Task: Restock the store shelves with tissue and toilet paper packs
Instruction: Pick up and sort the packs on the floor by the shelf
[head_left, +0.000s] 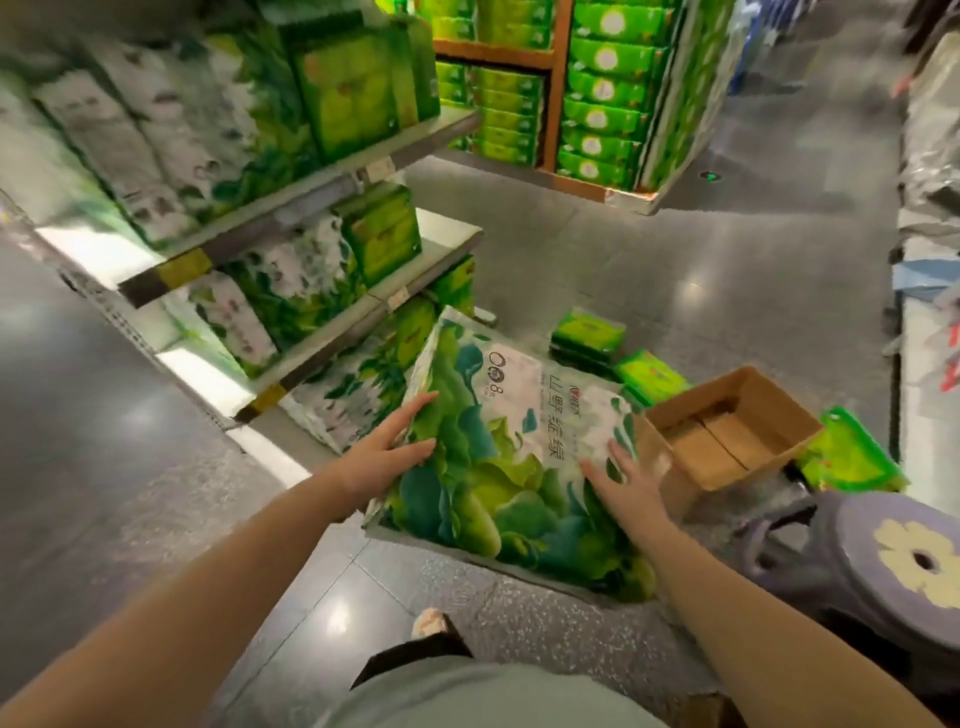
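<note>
A large tissue pack (498, 447) with a green leaf print and white top is held tilted above the floor, just right of the shelves. My left hand (387, 447) presses its left side with fingers spread. My right hand (626, 486) lies flat on its right face. The shelf unit (311, 182) at the left carries similar leaf-print packs and green boxed packs on two upper levels. More leaf-print packs (348, 395) fill the bottom level beside the held pack.
An open, nearly empty cardboard box (727, 431) sits on the floor at the right. Small green tissue packs (589, 332) lie behind it, and another (852, 462) lies to its right. A purple stool (883, 566) stands at the lower right. A stacked green display (597, 93) stands across the aisle.
</note>
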